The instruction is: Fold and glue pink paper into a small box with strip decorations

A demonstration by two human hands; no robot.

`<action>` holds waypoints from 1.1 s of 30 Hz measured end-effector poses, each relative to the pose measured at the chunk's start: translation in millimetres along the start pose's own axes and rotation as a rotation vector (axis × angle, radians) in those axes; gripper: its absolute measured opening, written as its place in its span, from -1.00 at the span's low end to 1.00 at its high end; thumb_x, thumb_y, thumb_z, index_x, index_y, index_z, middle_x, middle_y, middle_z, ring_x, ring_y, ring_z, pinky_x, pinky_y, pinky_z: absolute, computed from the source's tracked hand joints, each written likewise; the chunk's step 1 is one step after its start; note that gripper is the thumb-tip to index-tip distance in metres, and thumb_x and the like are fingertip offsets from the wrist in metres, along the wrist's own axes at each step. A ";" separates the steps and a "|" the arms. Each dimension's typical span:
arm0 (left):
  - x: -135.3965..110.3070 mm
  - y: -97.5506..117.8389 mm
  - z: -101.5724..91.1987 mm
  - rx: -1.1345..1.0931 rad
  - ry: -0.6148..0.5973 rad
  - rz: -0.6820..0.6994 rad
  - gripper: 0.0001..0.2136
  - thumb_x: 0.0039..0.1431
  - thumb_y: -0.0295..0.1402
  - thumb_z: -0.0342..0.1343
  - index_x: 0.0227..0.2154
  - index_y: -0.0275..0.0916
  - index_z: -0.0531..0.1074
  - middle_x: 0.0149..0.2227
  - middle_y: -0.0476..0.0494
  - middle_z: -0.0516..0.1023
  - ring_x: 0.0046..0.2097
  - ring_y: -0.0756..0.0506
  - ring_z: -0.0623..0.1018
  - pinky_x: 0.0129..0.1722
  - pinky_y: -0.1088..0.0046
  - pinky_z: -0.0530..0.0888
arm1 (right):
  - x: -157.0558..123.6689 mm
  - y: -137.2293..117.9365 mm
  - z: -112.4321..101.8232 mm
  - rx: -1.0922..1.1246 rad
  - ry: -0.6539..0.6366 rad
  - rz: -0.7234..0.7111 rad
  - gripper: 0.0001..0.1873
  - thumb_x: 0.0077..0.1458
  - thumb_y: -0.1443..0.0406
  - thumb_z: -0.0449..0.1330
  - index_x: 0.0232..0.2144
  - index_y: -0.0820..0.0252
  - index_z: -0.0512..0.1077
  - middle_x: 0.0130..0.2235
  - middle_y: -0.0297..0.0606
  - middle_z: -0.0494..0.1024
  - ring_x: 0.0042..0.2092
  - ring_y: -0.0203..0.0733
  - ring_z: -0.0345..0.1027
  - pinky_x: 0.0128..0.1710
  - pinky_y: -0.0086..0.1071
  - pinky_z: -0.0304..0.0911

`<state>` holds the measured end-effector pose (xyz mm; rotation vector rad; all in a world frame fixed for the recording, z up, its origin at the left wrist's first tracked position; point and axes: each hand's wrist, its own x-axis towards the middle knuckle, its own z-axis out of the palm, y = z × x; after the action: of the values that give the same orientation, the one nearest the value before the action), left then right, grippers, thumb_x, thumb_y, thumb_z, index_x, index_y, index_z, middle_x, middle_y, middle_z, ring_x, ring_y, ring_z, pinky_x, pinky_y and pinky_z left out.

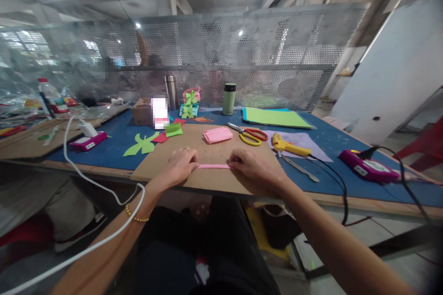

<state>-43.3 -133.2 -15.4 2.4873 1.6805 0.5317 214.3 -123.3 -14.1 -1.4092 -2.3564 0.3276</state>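
A narrow pink paper strip (213, 166) lies flat on a brown cardboard sheet (207, 147) at the near edge of the blue table. My left hand (180, 166) has its fingers curled and pinches the strip's left end. My right hand (251, 168) is closed on the right end in the same way. The strip is stretched straight between the two hands.
Folded pink paper (218, 134), yellow-and-red scissors (251, 135), a yellow glue gun (289, 146) and a metal blade (299, 168) lie beyond and right. Green paper cutouts (141, 144), green sheets (277, 117), a green cup (229, 99), magenta devices (368, 167) and cables surround them.
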 end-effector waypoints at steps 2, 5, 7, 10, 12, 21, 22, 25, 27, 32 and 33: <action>-7.1 1.4 4.6 0.124 0.105 0.061 -0.93 0.24 -0.40 0.09 -0.35 -0.22 0.45 -0.22 -0.17 0.48 -0.11 -0.20 0.44 -0.14 0.23 0.29 | -0.6 -0.2 1.9 -0.028 0.018 -0.009 -0.90 0.17 0.33 0.14 -0.34 0.18 0.46 -0.29 -0.23 0.56 -0.26 -0.19 0.39 -0.29 -0.39 0.17; -18.7 3.6 10.9 0.338 0.250 0.179 -0.87 0.26 -0.47 0.02 -0.35 -0.23 0.47 -0.17 -0.25 0.46 -0.09 -0.25 0.40 -0.14 0.17 0.26 | -5.0 -2.0 2.8 -0.065 0.044 -0.029 -0.87 0.21 0.33 0.11 -0.32 0.20 0.45 -0.27 -0.22 0.53 -0.25 -0.19 0.38 -0.27 -0.39 0.18; -25.4 5.3 13.6 0.427 0.283 0.241 -0.82 0.24 -0.55 -0.03 -0.34 -0.25 0.47 -0.18 -0.28 0.46 -0.12 -0.24 0.40 -0.14 0.16 0.27 | -9.7 -2.5 2.7 -0.080 0.082 -0.046 -0.87 0.22 0.36 0.09 -0.32 0.22 0.44 -0.25 -0.21 0.50 -0.22 -0.20 0.37 -0.22 -0.39 0.20; -32.7 9.3 14.7 0.457 0.260 0.272 -0.76 0.24 -0.62 -0.10 -0.33 -0.28 0.46 -0.24 -0.27 0.46 -0.19 -0.21 0.41 -0.14 0.19 0.29 | -16.4 -0.4 2.0 -0.086 0.129 -0.065 -0.86 0.20 0.43 0.06 -0.31 0.23 0.42 -0.22 -0.20 0.48 -0.15 -0.19 0.35 -0.11 -0.37 0.20; -35.3 13.7 14.1 0.462 0.239 0.252 -0.74 0.26 -0.63 -0.13 -0.30 -0.30 0.46 -0.26 -0.26 0.45 -0.22 -0.20 0.42 -0.16 0.23 0.30 | -19.5 2.2 1.0 -0.079 0.133 -0.046 -0.85 0.19 0.45 0.05 -0.30 0.23 0.42 -0.20 -0.19 0.48 -0.12 -0.18 0.34 -0.08 -0.36 0.20; -30.2 39.1 8.3 0.458 0.117 0.232 -0.59 0.23 -0.04 0.14 0.10 0.03 0.44 -0.23 -0.26 0.49 -0.14 -0.25 0.47 -0.25 0.33 0.24 | -30.2 0.9 1.1 -0.211 0.229 -0.058 -0.80 0.23 0.46 0.00 -0.24 0.25 0.42 -0.16 -0.12 0.47 -0.10 -0.12 0.31 -0.06 -0.30 0.20; -29.6 39.6 7.9 0.455 0.107 0.230 -0.59 0.22 -0.04 0.15 0.10 0.03 0.44 -0.22 -0.26 0.49 -0.14 -0.25 0.47 -0.24 0.33 0.24 | -32.4 -4.6 2.4 -0.270 0.265 -0.068 -0.78 0.25 0.45 -0.02 -0.22 0.26 0.43 -0.13 -0.06 0.47 -0.06 -0.09 0.30 -0.03 -0.26 0.20; -28.8 37.5 8.1 0.456 0.103 0.252 -0.57 0.22 -0.03 0.13 0.12 0.03 0.41 -0.22 -0.27 0.49 -0.13 -0.26 0.47 -0.23 0.32 0.27 | -37.8 -28.5 10.5 -0.350 0.280 -0.177 -0.74 0.29 0.41 -0.02 -0.08 0.28 0.42 0.09 0.07 0.42 0.12 0.02 0.23 0.09 -0.12 0.17; -28.8 35.6 8.8 0.469 0.106 0.263 -0.60 0.26 -0.02 0.07 0.08 -0.01 0.44 -0.20 -0.31 0.49 -0.12 -0.28 0.47 -0.21 0.29 0.29 | -39.6 -45.7 19.4 -0.340 0.234 -0.292 -0.69 0.33 0.27 0.02 0.04 0.27 0.38 0.20 0.08 0.36 0.25 0.07 0.15 0.20 -0.03 0.11; -30.2 37.0 6.6 0.493 0.059 0.228 -0.64 0.30 -0.03 0.01 -0.01 -0.08 0.51 -0.14 -0.35 0.49 -0.09 -0.29 0.47 -0.19 0.27 0.34 | -42.9 -63.2 39.1 -0.321 0.144 -0.326 -0.31 0.28 -0.07 0.03 0.17 0.41 0.28 0.22 0.20 0.36 0.31 0.16 0.15 0.28 0.03 0.10; -30.6 38.1 5.5 0.487 0.048 0.221 -0.63 0.30 -0.04 0.02 0.05 -0.04 0.48 -0.13 -0.33 0.49 -0.08 -0.28 0.47 -0.18 0.28 0.35 | -44.8 -60.8 40.3 -0.333 0.143 -0.305 -0.28 0.28 -0.07 0.02 0.18 0.44 0.27 0.23 0.21 0.35 0.31 0.17 0.15 0.28 0.03 0.11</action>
<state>-18.1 -175.3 -17.4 3.0458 1.7323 0.2133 167.9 -191.7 -36.1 -1.1310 -2.5346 -0.2506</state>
